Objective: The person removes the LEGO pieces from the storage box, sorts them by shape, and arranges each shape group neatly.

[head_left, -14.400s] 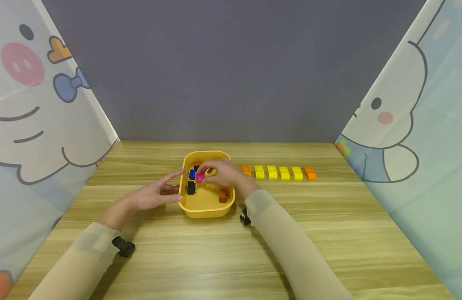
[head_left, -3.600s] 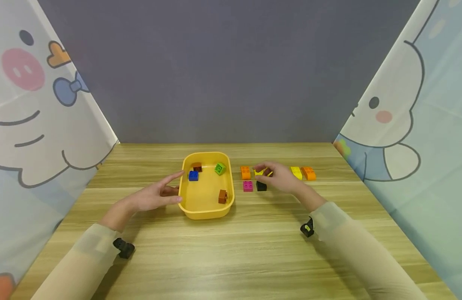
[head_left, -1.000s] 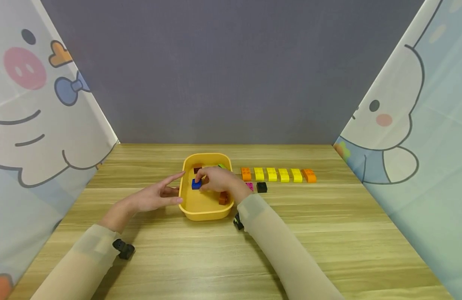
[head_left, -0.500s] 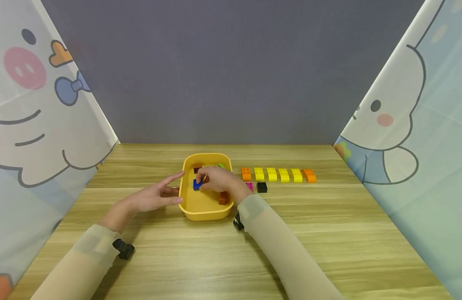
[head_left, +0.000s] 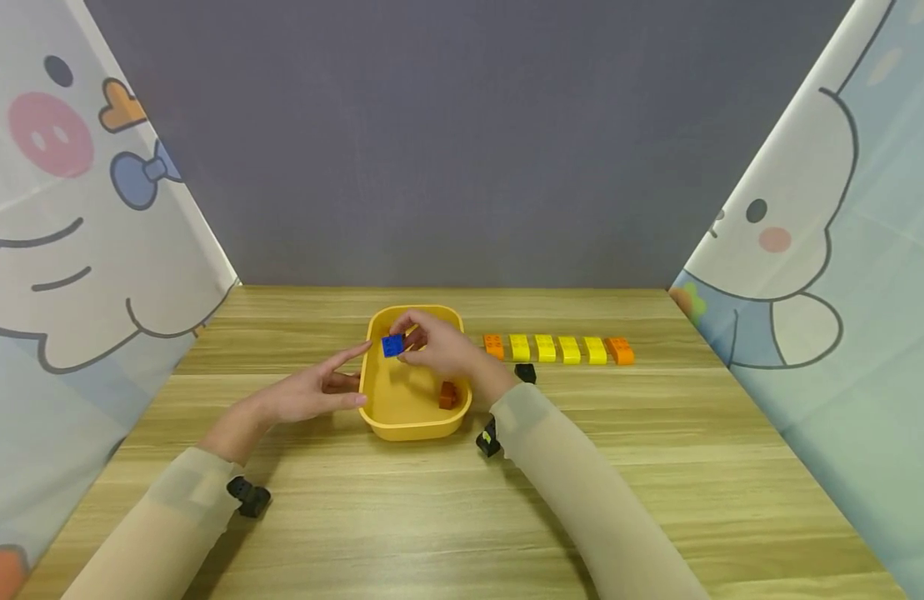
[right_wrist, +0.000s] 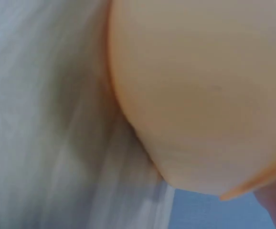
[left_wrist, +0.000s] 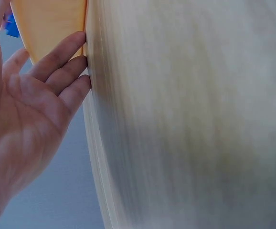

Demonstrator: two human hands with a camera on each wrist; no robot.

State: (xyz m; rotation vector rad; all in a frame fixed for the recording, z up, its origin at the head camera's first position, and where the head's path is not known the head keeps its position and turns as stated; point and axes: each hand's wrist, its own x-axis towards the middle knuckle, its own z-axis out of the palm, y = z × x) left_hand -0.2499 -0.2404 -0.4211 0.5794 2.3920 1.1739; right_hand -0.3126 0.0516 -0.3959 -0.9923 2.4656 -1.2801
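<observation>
Thumb and fingers of my right hand (head_left: 442, 348) pinch a blue toy brick (head_left: 392, 345) over the yellow box (head_left: 411, 432). At the box's left side, my left hand (head_left: 304, 395) touches the rim with fingers and thumb spread. A brown brick (head_left: 447, 396) lies on the box floor at the right; the back of the box is largely hidden by my right hand. In the left wrist view, the left palm (left_wrist: 28, 107) faces the camera and the blue brick (left_wrist: 12, 27) shows at the upper left. Mostly the box wall (right_wrist: 200, 95) fills the right wrist view.
Right of the box runs a row of bricks: an orange brick (head_left: 493, 346), several yellow bricks (head_left: 545, 348) and another orange brick (head_left: 621, 351). A black brick (head_left: 525, 373) sits in front of the row. A grey panel (head_left: 462, 150) stands behind the wooden table (head_left: 402, 517).
My right hand has lifted the blue brick from the box floor and moved it toward the back. Since the oldest frame, the pink and black bricks went from box to table. The left hand stayed.
</observation>
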